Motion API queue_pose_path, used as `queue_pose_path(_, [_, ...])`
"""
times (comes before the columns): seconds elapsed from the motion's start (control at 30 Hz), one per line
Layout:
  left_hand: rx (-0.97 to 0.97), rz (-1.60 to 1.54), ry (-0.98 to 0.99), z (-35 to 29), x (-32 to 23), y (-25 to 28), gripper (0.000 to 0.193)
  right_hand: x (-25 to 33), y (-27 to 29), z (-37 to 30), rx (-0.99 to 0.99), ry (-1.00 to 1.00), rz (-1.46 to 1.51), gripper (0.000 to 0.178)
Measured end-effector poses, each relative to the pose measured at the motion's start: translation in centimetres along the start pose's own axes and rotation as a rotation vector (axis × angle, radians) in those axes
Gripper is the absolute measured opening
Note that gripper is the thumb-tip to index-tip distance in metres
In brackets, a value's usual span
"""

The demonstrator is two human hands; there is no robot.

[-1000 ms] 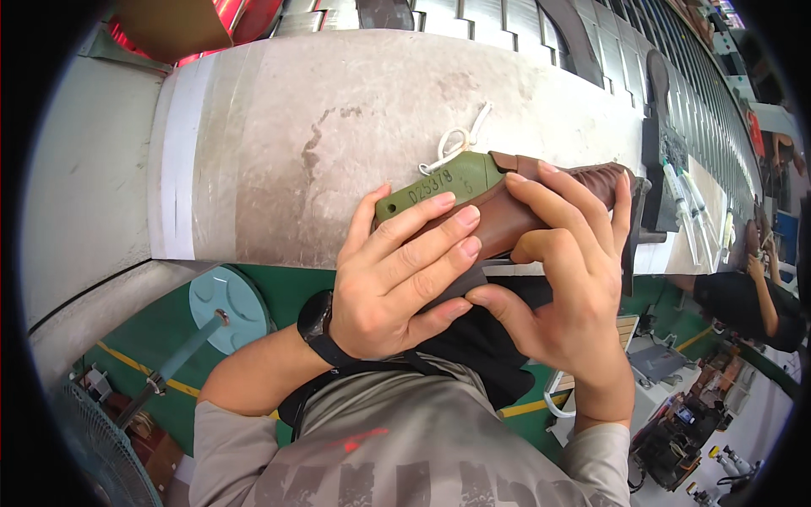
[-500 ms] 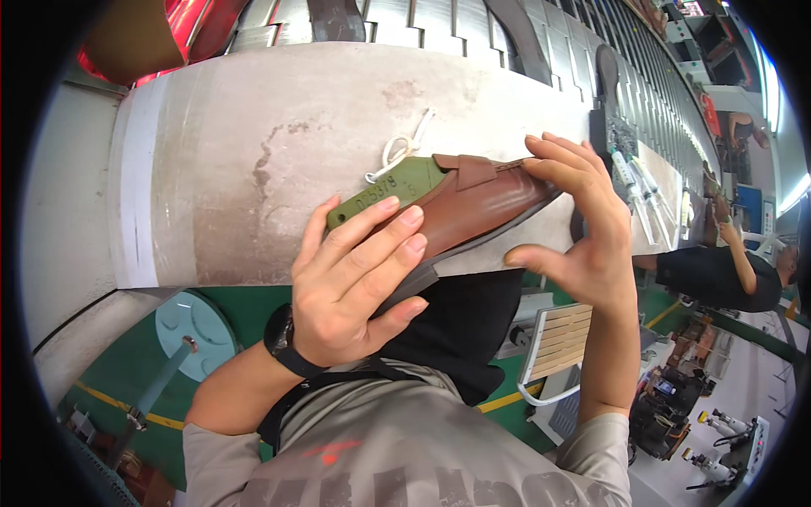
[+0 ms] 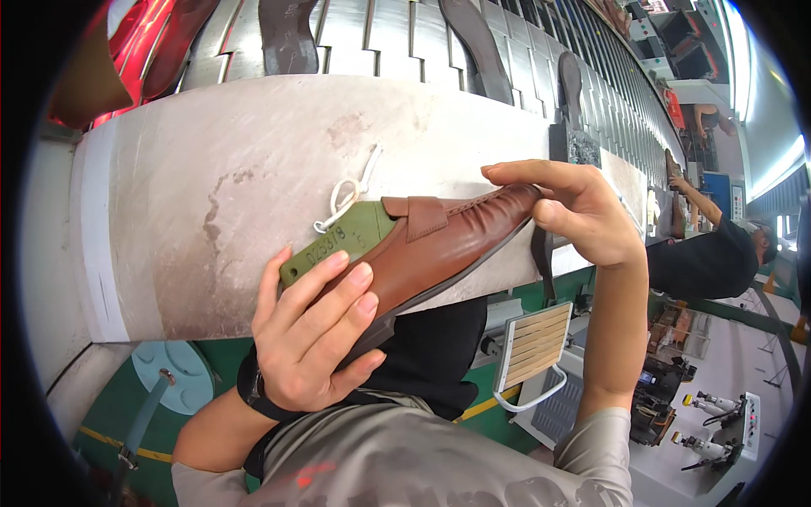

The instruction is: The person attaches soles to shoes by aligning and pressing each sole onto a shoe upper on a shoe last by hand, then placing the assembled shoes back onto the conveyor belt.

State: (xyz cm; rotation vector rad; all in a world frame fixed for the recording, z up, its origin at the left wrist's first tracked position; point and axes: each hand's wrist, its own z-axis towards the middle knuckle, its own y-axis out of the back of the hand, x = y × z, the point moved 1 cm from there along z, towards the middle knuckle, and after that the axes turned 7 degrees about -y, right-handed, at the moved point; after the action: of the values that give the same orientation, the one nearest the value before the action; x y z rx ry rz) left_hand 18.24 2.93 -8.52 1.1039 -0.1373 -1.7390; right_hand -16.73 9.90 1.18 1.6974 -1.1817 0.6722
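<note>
Metal conveyor [image 3: 355, 35] bears dark soles [image 3: 288, 38] beyond the brown shoe [image 3: 448, 243].

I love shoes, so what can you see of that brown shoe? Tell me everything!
The brown shoe looks like shiny leather, with a strap across its top, a puckered seam near the toe and a dark sole. A green form sits inside, a white cord at its edge. It looks tilted, toe pointing right and slightly away; whether it touches the pale table is unclear. The left grip holds the heel end; the right grip curves around the toe.
</note>
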Motion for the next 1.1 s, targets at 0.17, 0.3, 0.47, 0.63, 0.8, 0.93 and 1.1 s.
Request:
queue_pose_path(0.17, [0.021, 0.006, -0.015, -0.6, 0.1, 0.0, 0.042, 0.2, -3.1, -0.7, -0.366, -0.106, 0.097, 0.062])
queue_pose_path(0.3, [0.102, 0.053, -0.086, -1.5, -0.3, -1.2, 0.052, -1.4, -8.1, -1.1, -0.669, -0.116, 0.258, 0.054])
queue_pose_path(0.47, [0.094, 0.051, -0.088, -1.4, -0.6, -1.3, 0.052, -2.3, -10.0, 0.2, -0.850, -0.011, 0.053, 0.055])
queue_pose_path(0.63, [0.112, 0.063, -0.108, -1.4, -0.4, -1.4, 0.052, -2.9, -10.6, 0.0, -0.872, 0.097, 0.041, 0.077])
queue_pose_path(0.8, [0.125, 0.091, -0.109, -1.3, -0.5, -1.2, 0.054, -3.8, -11.1, 0.1, -0.875, 0.185, -0.050, 0.091])
queue_pose_path(0.93, [0.106, 0.088, -0.120, -1.0, -0.5, -1.2, 0.056, -4.0, -11.3, 0.0, -0.903, 0.247, -0.125, 0.096])
queue_pose_path(1.1, [0.112, 0.099, -0.116, -0.8, -0.5, -1.1, 0.055, -4.2, -12.3, 1.0, -1.035, 0.368, -0.219, 0.070])
